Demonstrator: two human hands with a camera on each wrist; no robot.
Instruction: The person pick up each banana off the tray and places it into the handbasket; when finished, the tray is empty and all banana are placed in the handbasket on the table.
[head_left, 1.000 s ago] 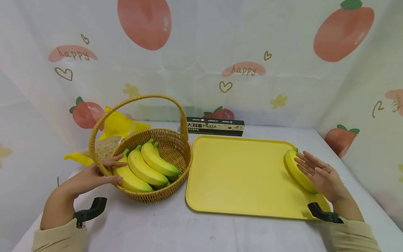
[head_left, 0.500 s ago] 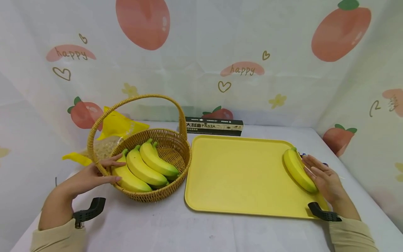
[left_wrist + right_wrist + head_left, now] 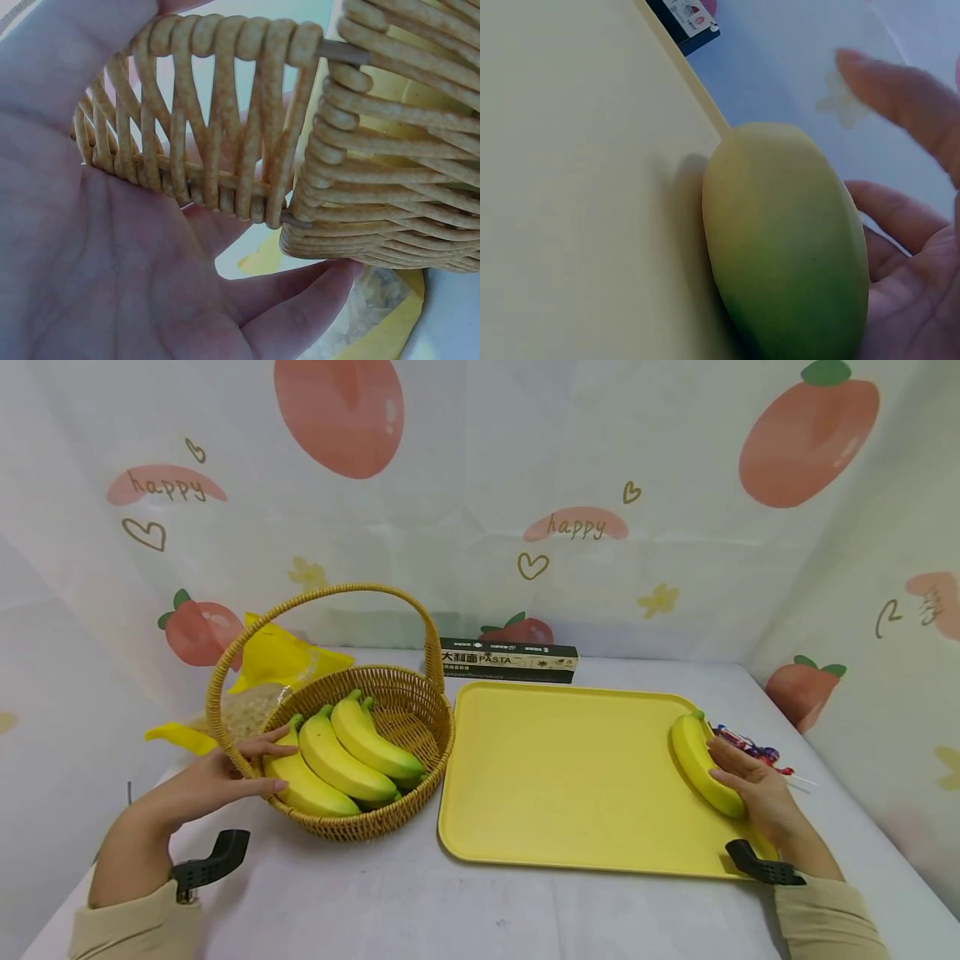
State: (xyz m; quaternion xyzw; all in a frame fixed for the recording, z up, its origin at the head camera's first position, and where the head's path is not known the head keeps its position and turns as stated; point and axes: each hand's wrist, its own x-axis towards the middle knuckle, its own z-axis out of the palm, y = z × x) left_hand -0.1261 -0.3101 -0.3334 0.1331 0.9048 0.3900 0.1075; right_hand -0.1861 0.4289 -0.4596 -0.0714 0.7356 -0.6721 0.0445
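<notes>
A wicker basket (image 3: pixel 352 828) with a tall hoop handle stands at the left in the head view, with several bananas (image 3: pixel 341 760) inside. My left hand (image 3: pixel 228 777) holds it at the left side, thumb and fingers around the foot of the handle (image 3: pixel 225 120). In the left wrist view the woven handle passes across my palm. A single banana (image 3: pixel 693 760) lies along the right side of the yellow tray (image 3: pixel 570 785). Beside it is my right hand (image 3: pixel 765 793), fingers against its right side. In the right wrist view the thumb stands away from the banana.
Wrapped lollipops (image 3: pixel 746 745) lie beyond the tray's right edge. A pasta box (image 3: pixel 510 660) stands at the back, and a yellow bag (image 3: pixel 277 652) sits behind the basket. A fruit-printed cloth (image 3: pixel 465 468) hangs behind the table.
My right hand has moved left and closer to the banana on the tray, uncovering the lollipops. The left hand stays on the basket. The head view has shifted slightly.
</notes>
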